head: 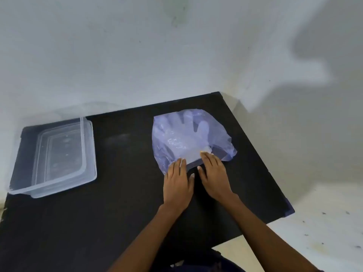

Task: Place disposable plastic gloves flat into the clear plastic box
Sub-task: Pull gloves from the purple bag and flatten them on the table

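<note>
Because the gloves (182, 138) are thin, soft and slippery, lying in a purple bag (222, 134) far from the clear box (59, 154), both flat hands, left hand (177, 181) and right hand (213, 173), should pinch cuffs; neither grips anything.

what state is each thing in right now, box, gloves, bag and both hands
clear plastic box: open, no lid on it, no gloves inside
gloves: stacked flat inside the bag
bluish plastic bag: lying on the black table, mouth toward the person
left hand: fingers on the bag's mouth edge
right hand: fingertips at the gloves' cuff end
</note>
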